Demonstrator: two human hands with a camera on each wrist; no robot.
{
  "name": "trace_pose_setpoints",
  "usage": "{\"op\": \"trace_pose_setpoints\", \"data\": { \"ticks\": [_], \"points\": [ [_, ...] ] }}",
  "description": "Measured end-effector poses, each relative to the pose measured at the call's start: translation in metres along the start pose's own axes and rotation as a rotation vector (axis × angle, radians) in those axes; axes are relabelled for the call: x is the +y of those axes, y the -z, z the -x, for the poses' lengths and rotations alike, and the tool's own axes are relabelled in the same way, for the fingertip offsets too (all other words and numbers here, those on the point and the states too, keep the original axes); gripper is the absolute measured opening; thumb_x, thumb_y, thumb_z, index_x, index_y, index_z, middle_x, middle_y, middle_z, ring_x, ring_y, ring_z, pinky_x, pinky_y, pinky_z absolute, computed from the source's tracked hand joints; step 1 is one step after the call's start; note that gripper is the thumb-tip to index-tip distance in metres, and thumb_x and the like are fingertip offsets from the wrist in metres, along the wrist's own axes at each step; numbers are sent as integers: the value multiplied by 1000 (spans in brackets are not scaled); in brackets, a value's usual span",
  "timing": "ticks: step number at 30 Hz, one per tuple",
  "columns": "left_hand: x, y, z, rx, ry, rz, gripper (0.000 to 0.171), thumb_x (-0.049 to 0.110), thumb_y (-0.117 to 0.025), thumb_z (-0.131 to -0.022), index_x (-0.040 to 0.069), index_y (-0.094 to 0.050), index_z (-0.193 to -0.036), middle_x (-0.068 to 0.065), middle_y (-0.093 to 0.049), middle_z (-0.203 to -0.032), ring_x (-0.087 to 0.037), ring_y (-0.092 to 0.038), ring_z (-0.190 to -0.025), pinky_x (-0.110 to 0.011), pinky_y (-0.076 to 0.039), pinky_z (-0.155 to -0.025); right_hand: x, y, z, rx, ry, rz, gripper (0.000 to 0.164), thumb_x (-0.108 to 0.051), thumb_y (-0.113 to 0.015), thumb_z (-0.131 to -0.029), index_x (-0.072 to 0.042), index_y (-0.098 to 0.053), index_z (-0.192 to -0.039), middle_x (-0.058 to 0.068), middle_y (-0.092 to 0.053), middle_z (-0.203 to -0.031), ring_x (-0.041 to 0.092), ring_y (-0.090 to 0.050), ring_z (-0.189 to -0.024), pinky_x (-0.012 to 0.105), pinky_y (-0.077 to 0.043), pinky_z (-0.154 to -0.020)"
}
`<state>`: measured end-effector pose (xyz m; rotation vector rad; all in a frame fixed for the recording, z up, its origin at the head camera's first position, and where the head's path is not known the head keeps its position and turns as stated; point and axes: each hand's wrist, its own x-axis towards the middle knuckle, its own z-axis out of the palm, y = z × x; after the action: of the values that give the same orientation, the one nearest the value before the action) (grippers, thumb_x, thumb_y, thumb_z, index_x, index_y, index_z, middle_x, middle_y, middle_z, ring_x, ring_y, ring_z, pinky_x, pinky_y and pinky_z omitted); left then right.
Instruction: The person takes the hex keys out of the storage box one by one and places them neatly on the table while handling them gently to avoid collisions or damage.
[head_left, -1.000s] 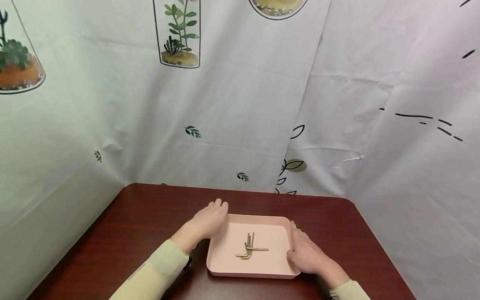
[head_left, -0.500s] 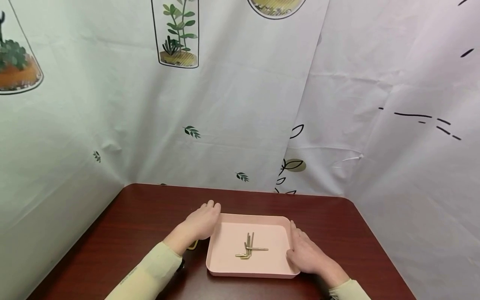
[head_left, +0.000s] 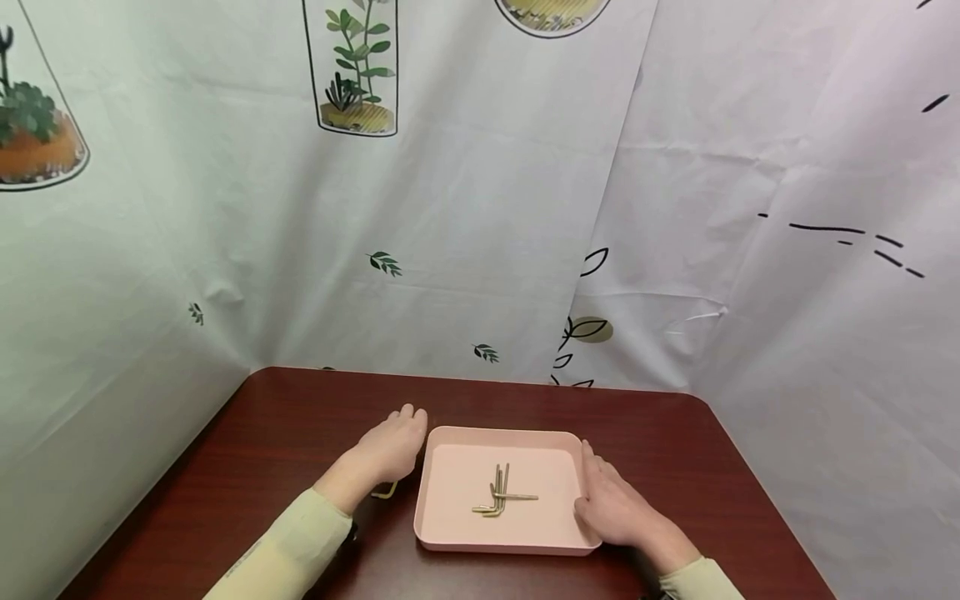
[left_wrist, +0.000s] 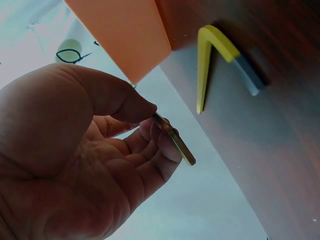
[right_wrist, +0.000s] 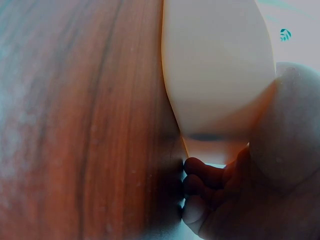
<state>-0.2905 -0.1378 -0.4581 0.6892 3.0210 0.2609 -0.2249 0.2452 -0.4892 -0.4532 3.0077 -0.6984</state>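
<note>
My left hand [head_left: 393, 442] is just off the left side of a pink tray [head_left: 457, 533]. In the left wrist view, its thumb and fingers pinch a brass-coloured hex key [left_wrist: 176, 137], one end jutting out. Another hex key [left_wrist: 227, 50], yellow with a dark grey end, lies on the table below this hand. My right hand [head_left: 615, 504] holds the tray's right wall, thumb over the rim and fingers along the outside. Several brass-coloured hex keys [head_left: 498, 498] lie crossed in a small heap inside the tray.
The dark red-brown wooden table [head_left: 300, 417] has rounded far corners. White cloth [head_left: 450, 208] with printed plants hangs behind it and at both sides.
My left hand has moved left, away from the tray's left rim, and the hex key on the table has come into view beneath it. The right hand and tray stay put.
</note>
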Motion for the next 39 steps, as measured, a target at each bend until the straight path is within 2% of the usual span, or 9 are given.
{"op": "trace_pose_setpoints", "data": {
  "ticks": [6,14,23,30,39],
  "points": [
    [-5,-2,4,4,7,0,28,-8,-62,-103,-13,-55,-130,-30,-56,-117,-41,-59,-98,-52,-54,-81,1,-1,0,0,2,5,89,-5,-66,-93,22,-20,-165,43,-39,-164,52,-42,-154,64,-37,-123],
    [-10,-5,8,-1,33,-3,40,-8,-65,-102,-13,-56,-140,-31,-57,-122,-41,-62,-103,-51,-56,-84,2,-2,0,1,1,1,89,-5,-66,-93,21,-21,-165,43,-40,-163,52,-42,-154,64,-38,-123],
    [-17,-5,12,26,45,14,20,-4,-64,-104,-11,-57,-121,-28,-55,-109,-41,-58,-91,-55,-55,-80,1,-3,-1,6,-7,0,88,-6,-64,-93,21,-21,-165,43,-39,-164,52,-41,-155,64,-37,-123],
    [-21,-6,12,11,66,20,28,-9,-68,-98,-13,-56,-123,-31,-55,-112,-43,-60,-95,-57,-55,-84,1,-1,-1,6,-6,3,89,-5,-65,-93,21,-21,-165,42,-40,-164,51,-43,-154,63,-38,-122],
    [-25,-10,12,-16,92,22,33,-9,-69,-98,-15,-56,-128,-33,-56,-116,-44,-62,-98,-57,-56,-86,1,-3,0,7,-9,10,89,-5,-64,-93,21,-21,-165,42,-39,-164,52,-42,-155,63,-37,-123]
  ]
}}
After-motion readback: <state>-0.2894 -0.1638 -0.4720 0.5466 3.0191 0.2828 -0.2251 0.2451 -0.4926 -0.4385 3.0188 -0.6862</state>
